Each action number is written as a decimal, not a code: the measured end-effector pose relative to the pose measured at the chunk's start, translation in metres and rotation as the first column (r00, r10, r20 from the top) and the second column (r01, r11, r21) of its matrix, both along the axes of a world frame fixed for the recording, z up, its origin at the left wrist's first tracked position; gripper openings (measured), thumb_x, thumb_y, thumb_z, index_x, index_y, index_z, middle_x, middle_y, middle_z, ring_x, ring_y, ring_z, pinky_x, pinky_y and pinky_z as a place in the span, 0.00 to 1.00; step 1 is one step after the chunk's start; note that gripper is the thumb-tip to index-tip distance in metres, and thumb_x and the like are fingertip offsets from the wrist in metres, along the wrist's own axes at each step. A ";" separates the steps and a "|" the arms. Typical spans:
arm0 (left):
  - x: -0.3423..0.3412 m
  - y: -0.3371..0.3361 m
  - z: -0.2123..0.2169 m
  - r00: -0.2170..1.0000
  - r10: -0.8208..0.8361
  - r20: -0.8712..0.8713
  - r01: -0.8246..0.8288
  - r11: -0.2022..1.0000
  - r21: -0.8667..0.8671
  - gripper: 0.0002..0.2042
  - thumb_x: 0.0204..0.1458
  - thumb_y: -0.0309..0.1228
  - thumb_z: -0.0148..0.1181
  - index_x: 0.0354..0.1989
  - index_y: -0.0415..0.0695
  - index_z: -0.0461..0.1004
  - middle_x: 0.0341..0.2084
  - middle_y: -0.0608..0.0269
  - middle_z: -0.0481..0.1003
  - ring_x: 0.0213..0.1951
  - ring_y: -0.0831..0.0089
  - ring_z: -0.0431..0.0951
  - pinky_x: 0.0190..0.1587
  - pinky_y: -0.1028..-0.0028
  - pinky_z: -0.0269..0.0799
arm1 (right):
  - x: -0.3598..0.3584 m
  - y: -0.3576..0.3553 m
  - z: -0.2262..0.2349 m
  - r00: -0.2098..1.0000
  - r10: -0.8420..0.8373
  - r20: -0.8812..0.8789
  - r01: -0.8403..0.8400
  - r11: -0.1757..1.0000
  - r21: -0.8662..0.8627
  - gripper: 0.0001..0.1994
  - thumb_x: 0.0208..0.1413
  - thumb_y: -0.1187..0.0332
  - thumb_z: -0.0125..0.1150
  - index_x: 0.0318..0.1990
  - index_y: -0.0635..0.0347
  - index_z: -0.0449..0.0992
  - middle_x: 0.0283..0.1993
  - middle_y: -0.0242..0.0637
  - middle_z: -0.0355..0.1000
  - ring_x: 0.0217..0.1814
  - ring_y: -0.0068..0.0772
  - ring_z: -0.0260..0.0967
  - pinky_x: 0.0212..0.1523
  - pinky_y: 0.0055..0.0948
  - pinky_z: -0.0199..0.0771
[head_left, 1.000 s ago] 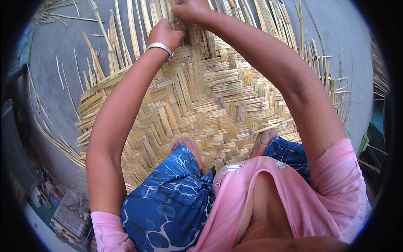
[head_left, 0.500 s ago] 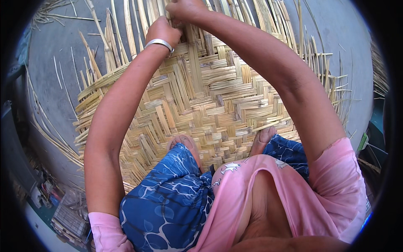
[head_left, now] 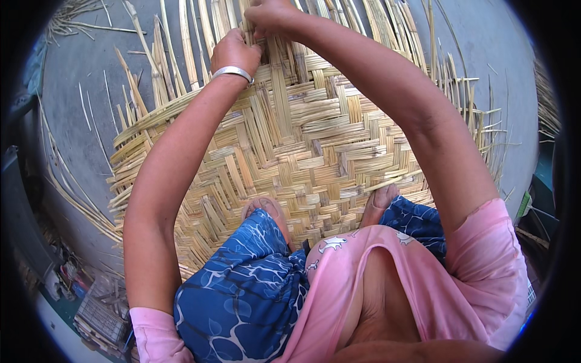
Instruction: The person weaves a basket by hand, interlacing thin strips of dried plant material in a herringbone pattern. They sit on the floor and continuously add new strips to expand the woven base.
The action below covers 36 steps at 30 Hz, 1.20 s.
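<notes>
A large mat of split cane strips (head_left: 315, 151) is woven in a zigzag pattern and lies flat in front of me. Its far edge has long loose strips standing out away from me. My left hand (head_left: 236, 53), with a silver bangle at the wrist, is closed at the far part of the weave, its fingertips on the cane strips. Just beyond it and to its right, my right hand (head_left: 272, 17) is closed on cane strips too, close to the top rim of the view. The exact strip in each hand is mostly hidden by the fingers.
My bare feet (head_left: 266, 209) rest on the near part of the mat. Grey floor (head_left: 78, 115) surrounds it, with loose thin strips (head_left: 66, 187) at the left and a heap of cane (head_left: 66, 21) at the far left. A wire crate (head_left: 103, 311) stands lower left.
Both hands have shifted very slightly, the right one a little to the right and the left one a little nearer me. Both remain closed at the strips.
</notes>
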<state>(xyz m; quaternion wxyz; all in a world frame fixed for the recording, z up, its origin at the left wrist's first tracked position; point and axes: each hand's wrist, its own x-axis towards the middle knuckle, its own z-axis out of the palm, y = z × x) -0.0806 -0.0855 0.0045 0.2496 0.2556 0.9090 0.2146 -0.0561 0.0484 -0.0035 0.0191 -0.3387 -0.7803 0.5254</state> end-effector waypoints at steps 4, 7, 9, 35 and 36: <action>0.001 0.000 -0.006 0.999 0.016 -0.032 -0.016 1.000 0.027 0.13 0.41 0.35 0.62 0.34 0.42 0.74 0.30 0.51 0.76 0.35 0.57 0.76 0.40 0.64 0.71 | 0.004 -0.001 0.004 0.998 -0.004 -0.058 -0.008 0.978 -0.208 0.07 0.45 0.73 0.51 0.28 0.67 0.74 0.22 0.44 0.73 0.20 0.34 0.72 0.20 0.32 0.72; 0.000 0.000 -0.010 1.000 0.017 -0.022 -0.016 0.998 0.064 0.12 0.40 0.33 0.63 0.31 0.40 0.74 0.24 0.53 0.76 0.29 0.61 0.76 0.35 0.66 0.71 | 0.005 -0.001 0.008 1.000 -0.007 -0.014 0.004 0.971 -0.239 0.06 0.46 0.74 0.50 0.28 0.67 0.72 0.21 0.43 0.72 0.19 0.33 0.71 0.19 0.31 0.71; -0.005 0.002 -0.013 0.993 0.032 0.117 -0.040 0.997 0.067 0.11 0.40 0.33 0.62 0.30 0.40 0.75 0.28 0.49 0.77 0.33 0.56 0.77 0.39 0.63 0.72 | 0.006 0.001 0.005 1.000 -0.007 -0.019 0.001 0.952 -0.305 0.06 0.47 0.75 0.48 0.29 0.67 0.71 0.21 0.43 0.72 0.18 0.32 0.71 0.19 0.30 0.71; -0.012 -0.009 -0.007 0.988 -0.150 -0.046 0.153 0.984 0.086 0.13 0.42 0.37 0.65 0.30 0.40 0.73 0.25 0.53 0.76 0.29 0.59 0.77 0.35 0.65 0.72 | 0.018 0.009 -0.007 0.985 0.167 -0.039 -0.168 0.985 -0.025 0.15 0.55 0.60 0.57 0.31 0.66 0.75 0.23 0.41 0.74 0.19 0.32 0.71 0.21 0.31 0.72; -0.016 -0.010 -0.011 0.989 -0.128 0.067 0.118 0.984 0.137 0.13 0.42 0.36 0.65 0.29 0.40 0.73 0.25 0.56 0.76 0.28 0.63 0.77 0.33 0.68 0.72 | 0.018 0.007 -0.006 0.989 0.142 -0.051 -0.143 0.989 -0.027 0.14 0.55 0.61 0.57 0.32 0.66 0.74 0.23 0.41 0.74 0.19 0.32 0.71 0.22 0.31 0.72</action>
